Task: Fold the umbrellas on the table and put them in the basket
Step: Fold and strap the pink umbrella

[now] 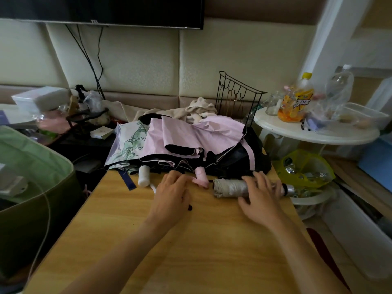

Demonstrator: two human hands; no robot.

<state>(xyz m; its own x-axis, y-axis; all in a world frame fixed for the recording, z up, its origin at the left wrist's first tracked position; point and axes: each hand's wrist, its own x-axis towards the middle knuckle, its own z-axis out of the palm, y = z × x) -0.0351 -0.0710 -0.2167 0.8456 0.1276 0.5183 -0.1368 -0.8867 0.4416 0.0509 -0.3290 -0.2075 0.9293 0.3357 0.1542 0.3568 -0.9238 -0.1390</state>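
On the wooden table [191, 240] lies a rolled grey umbrella [230, 187] with a dark silver end at the right. My right hand [259, 196] rests over its middle with fingers spread. My left hand [171, 194] lies flat on the table, its fingertips at the pink strap of a pink umbrella handle [201, 174]. Behind them sprawls a loose pink-and-black umbrella [203, 141], and a floral lilac umbrella [129, 145] with a white handle [144, 176]. The green-lined basket [36, 166] stands at the left.
A white round side table [314, 132] with bottles and a jar stands at the right, a black wire rack [237, 96] behind the umbrellas. A yellow-green bag [305, 168] sits by the table's right edge. Clutter fills the far left.
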